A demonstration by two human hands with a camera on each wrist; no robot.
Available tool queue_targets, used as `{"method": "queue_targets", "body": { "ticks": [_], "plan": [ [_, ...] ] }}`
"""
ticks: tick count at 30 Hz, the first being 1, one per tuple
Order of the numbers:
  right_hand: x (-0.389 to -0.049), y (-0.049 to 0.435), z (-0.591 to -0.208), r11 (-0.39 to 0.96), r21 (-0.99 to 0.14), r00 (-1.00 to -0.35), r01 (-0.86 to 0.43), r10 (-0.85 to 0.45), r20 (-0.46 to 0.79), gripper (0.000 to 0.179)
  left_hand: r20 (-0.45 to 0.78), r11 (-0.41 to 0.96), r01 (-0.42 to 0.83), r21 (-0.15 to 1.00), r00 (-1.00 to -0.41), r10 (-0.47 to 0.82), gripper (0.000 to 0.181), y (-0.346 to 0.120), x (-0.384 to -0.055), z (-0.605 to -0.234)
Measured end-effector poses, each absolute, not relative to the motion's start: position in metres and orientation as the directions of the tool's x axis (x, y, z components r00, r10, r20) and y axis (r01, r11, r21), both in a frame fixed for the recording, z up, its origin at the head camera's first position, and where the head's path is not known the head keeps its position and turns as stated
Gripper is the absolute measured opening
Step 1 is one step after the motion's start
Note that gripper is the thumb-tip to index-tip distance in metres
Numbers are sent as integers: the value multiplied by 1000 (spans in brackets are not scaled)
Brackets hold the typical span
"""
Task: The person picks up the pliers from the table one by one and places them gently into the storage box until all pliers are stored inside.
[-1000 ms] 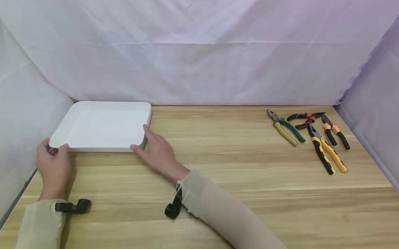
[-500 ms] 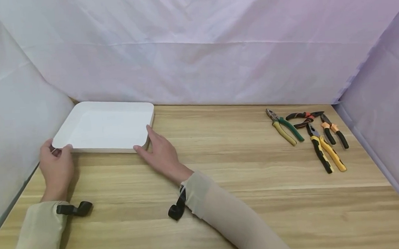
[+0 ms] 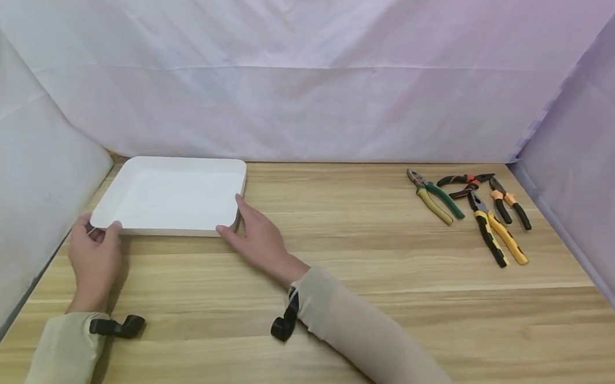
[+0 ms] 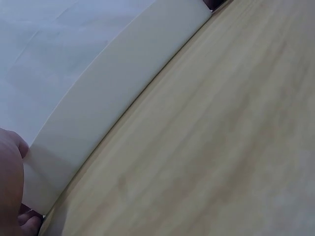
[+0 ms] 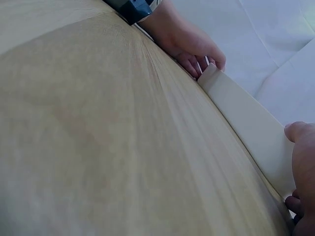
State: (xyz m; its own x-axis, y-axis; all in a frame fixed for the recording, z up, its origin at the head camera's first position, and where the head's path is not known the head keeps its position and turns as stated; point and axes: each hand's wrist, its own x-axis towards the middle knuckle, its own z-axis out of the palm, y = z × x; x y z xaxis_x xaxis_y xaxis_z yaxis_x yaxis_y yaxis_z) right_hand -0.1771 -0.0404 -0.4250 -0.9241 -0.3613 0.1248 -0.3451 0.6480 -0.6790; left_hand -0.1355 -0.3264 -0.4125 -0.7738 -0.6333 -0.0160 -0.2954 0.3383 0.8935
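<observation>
A shallow white tray (image 3: 179, 196) with rounded corners lies at the back left of the wooden table. At its near left corner my left hand (image 3: 95, 255) grips it, thumb on the rim and fingers curled round the corner. My right hand (image 3: 260, 238) holds the near right corner, its thumb on the front wall and its fingers along the right side. In the right wrist view, the tray's front wall (image 5: 246, 113) runs between both hands, its lower edge close to the tabletop. The left wrist view shows that wall (image 4: 108, 83) with the left thumb at its rim.
Several pliers are grouped at the back right: green-and-yellow ones (image 3: 435, 197), red-and-black ones (image 3: 466, 183), orange-and-black ones (image 3: 510, 203) and yellow-and-black ones (image 3: 497, 228). White cloth walls (image 3: 303, 111) bound the table (image 3: 373, 258) at the back and both sides.
Both hands have slid the tray a little to the right, widening the gap from the left cloth wall. The pliers appear shifted slightly left as the head view turns.
</observation>
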Motion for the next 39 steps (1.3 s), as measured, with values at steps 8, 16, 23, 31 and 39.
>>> {"method": "queue_targets", "body": {
  "ticks": [8,16,23,31,39],
  "plan": [
    [-174,-31,-426,646,-683,-921,-340,-375,103,82,-23,338,-292,895,-785,-619,65,-321,-130,-416],
    [-173,-15,-425,616,-714,-920,-334,-376,106,83,18,380,-253,890,-812,-583,65,-313,-129,-415],
    [-174,-10,-427,614,-720,-923,-324,-373,97,82,33,386,-227,894,-827,-561,66,-311,-132,-419],
    [-172,0,-425,623,-715,-926,-317,-367,91,81,133,499,-172,849,-845,-518,58,-304,-134,-425],
    [-172,15,-425,625,-721,-932,-299,-352,82,81,55,433,-172,885,-884,-464,70,-292,-132,-421]
  ]
}}
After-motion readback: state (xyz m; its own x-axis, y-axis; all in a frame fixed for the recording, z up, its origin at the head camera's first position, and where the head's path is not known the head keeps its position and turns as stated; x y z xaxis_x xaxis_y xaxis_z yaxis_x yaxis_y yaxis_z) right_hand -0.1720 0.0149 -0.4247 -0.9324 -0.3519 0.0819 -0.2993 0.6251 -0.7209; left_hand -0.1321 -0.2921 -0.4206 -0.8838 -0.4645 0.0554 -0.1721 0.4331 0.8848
